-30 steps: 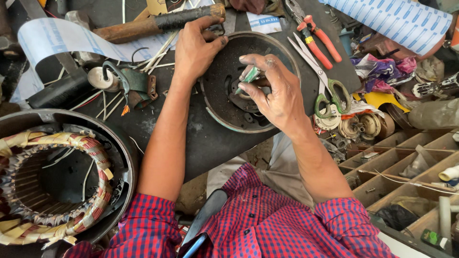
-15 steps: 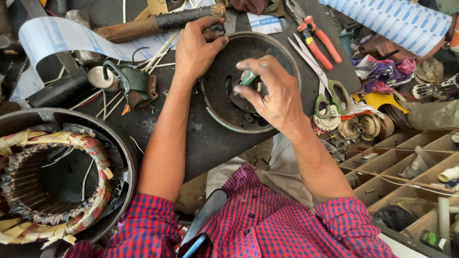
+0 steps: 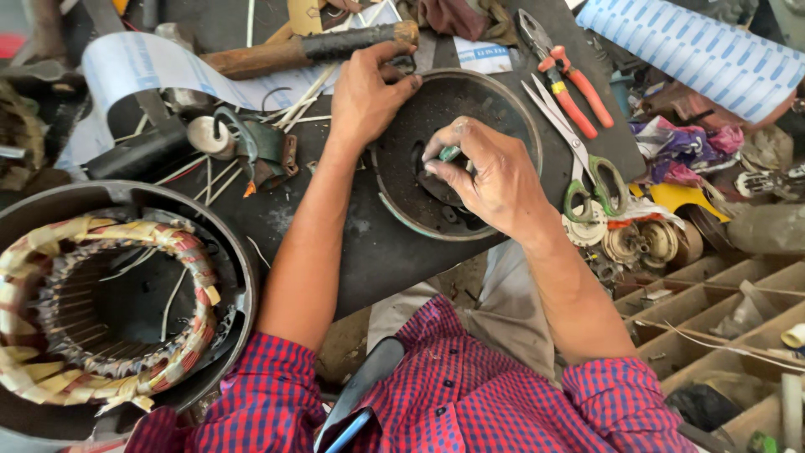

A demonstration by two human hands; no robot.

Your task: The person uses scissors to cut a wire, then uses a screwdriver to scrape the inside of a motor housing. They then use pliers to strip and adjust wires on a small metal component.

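A round dark metal motor cover point(image 3: 402, 205) lies on the black work board in front of me. My left hand point(image 3: 365, 96) grips its far left rim and holds it steady. My right hand point(image 3: 490, 172) rests over the cover's centre hole, fingers closed on a small green-handled tool point(image 3: 450, 153) that points down into the middle. The tool's tip is hidden by my fingers.
A motor stator point(image 3: 109, 302) with taped copper windings sits at the lower left. Behind the cover lie a wooden-handled hammer point(image 3: 293, 50), red-handled pliers point(image 3: 566, 80) and green-handled scissors point(image 3: 583, 168). A wooden compartment tray point(image 3: 721, 310) of small parts stands at the right.
My right hand has turned slightly on the green tool at the cover's centre. My left hand has stayed on the rim.
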